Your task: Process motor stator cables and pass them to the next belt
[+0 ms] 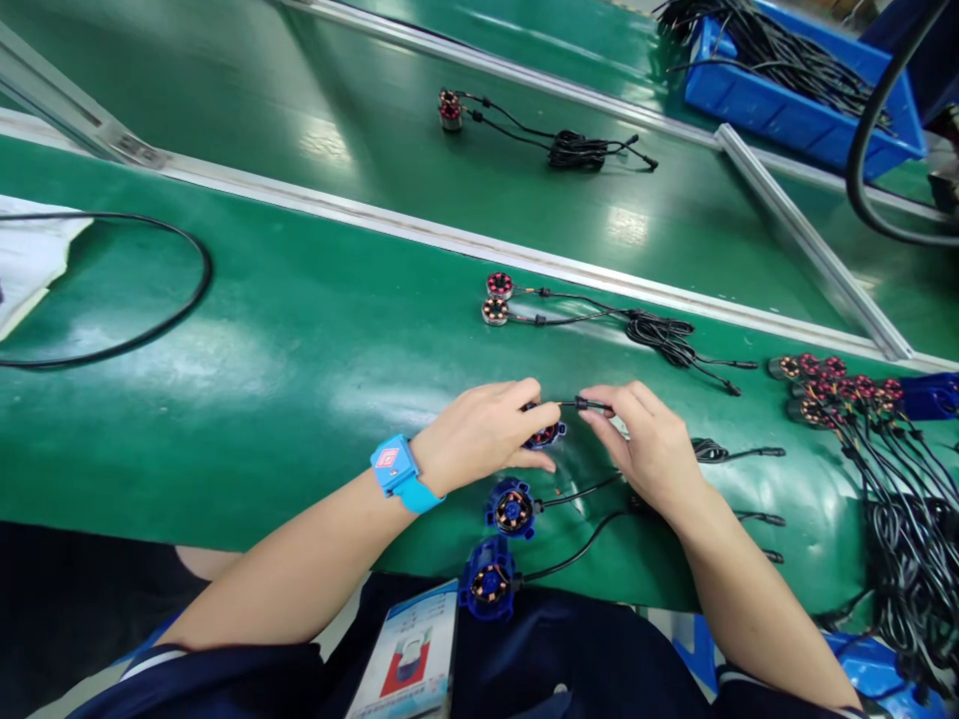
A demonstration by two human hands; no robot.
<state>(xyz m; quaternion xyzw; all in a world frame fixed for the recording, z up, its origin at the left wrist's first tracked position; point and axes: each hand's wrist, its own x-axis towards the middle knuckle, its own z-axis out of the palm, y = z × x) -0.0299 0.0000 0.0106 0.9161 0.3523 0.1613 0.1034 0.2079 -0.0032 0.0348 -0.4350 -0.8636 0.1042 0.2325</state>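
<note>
My left hand point(498, 424), with a blue strap on its wrist, closes over a small motor stator point(545, 433) in a blue housing, partly hidden by the fingers. Between thumb and forefinger, my right hand point(648, 439) pinches the black cable point(591, 404) leading from that stator, close to a small black sleeve on it. Just below lie two more stators in blue housings, one upper point(512, 509) and one lower point(489, 581), each with a black cable passing under my right forearm. Beyond my hands rest two bare stators, one red-wound point(498, 287) and one copper-wound point(494, 311), their cables bundled.
An aluminium rail point(360, 213) crosses the green table point(247, 419). Past it lies another stator point(451, 110) with cable. Several cabled stators point(831, 384) pile up at right. A blue bin point(794, 120) of black cables stands far right; a black hose point(202, 270) loops at left.
</note>
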